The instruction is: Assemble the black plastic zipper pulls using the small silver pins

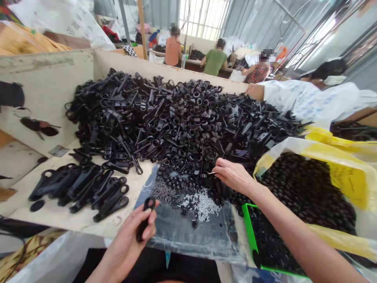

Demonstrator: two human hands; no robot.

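Note:
My left hand (134, 228) is closed around a black plastic handle with a ring end (149, 203), held above the front edge of the work surface. At the near edge of the big heap, my right hand (228, 171) pinches a thin, light-coloured pin (211, 173), its tip pointing left. Below that hand lies a scatter of small silver pins (203, 206) on a dark sheet (194, 236). Beside them sit tiny grey pieces (166, 192) and small black round parts. Several similar black handles (85, 188) lie in rows on the left.
Heaped black plastic parts (176, 118) fill the back of the walled bench (64, 67). On the right are a green-rimmed tray (250, 236) and a yellow-white sack (350, 184) of dark pieces. Keys (39, 125) hang at left. Several people (216, 59) sit beyond.

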